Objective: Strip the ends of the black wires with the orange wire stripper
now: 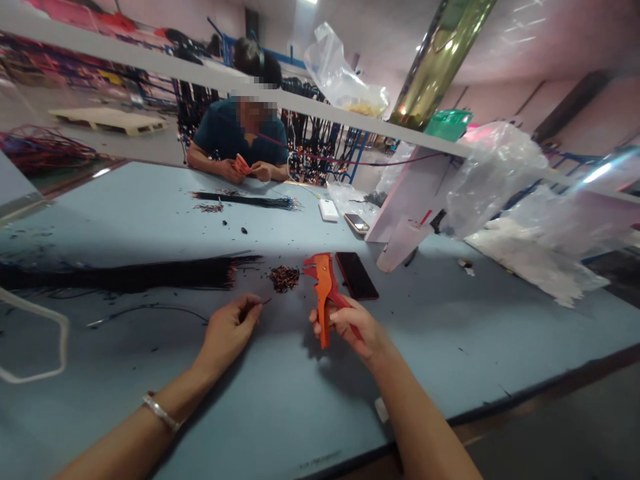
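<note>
My left hand (231, 330) is closed in a pinch on a thin black wire (197, 315) above the blue-grey table. The wire's short end sticks out past the fingertips, and its length trails left to a pale tip. In my right hand (353, 327) is an orange and red wire stripper (324, 287), held upright with the fingers round its handles and its jaws up and to the left. A small pile of cut wire bits (284, 279) lies between the hands, beyond them. The thick bundle of black wires (165, 273) lies at the left.
A dark phone (357, 275) lies just right of the stripper. Behind it stand a plastic cup (403, 245) and a shelf support (413, 193). Across the table (280, 413) a person (245, 133) holds a red-orange tool near another wire bundle (245, 200). Plastic bags (540, 247) lie at the right.
</note>
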`<state>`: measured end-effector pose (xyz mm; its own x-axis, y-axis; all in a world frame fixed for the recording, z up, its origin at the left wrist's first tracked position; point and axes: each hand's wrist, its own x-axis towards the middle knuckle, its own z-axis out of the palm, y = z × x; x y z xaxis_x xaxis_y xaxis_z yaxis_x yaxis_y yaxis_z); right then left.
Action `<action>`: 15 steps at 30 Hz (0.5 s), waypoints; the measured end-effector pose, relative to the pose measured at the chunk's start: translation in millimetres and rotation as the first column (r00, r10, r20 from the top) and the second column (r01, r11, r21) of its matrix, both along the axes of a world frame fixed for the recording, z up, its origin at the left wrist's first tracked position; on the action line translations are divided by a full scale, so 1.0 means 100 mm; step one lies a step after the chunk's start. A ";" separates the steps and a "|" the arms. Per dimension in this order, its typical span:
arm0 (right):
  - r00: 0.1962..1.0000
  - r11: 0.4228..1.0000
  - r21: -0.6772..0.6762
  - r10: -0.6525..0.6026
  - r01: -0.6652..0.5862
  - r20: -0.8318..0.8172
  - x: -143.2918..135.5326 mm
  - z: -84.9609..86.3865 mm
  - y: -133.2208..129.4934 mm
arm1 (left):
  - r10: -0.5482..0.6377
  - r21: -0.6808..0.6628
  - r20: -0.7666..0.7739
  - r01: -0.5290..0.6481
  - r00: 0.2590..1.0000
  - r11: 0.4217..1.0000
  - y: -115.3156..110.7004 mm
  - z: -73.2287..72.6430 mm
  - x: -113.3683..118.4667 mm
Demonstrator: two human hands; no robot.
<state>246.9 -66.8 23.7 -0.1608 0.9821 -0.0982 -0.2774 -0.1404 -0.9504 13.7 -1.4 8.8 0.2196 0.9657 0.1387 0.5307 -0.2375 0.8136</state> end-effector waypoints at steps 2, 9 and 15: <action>0.978 0.995 0.053 -0.093 0.085 0.185 0.07 0.05 -0.03 | 0.005 0.006 -0.007 -0.005 1.000 1.000 -0.01 0.01 0.00; 0.294 0.910 0.408 -0.411 0.075 0.863 0.20 0.10 -0.07 | 0.009 -0.029 -0.005 -0.009 1.000 1.000 -0.02 0.07 0.00; -0.124 0.905 0.418 -0.425 -0.078 0.897 0.38 0.19 -0.18 | 0.015 -0.043 -0.020 -0.016 1.000 0.999 0.02 0.08 0.00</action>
<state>284.7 -85.1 42.8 0.0405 0.9591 0.2803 0.9855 0.0078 -0.1694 13.8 0.7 16.4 0.2071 0.9739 0.0929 0.5498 -0.1944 0.8124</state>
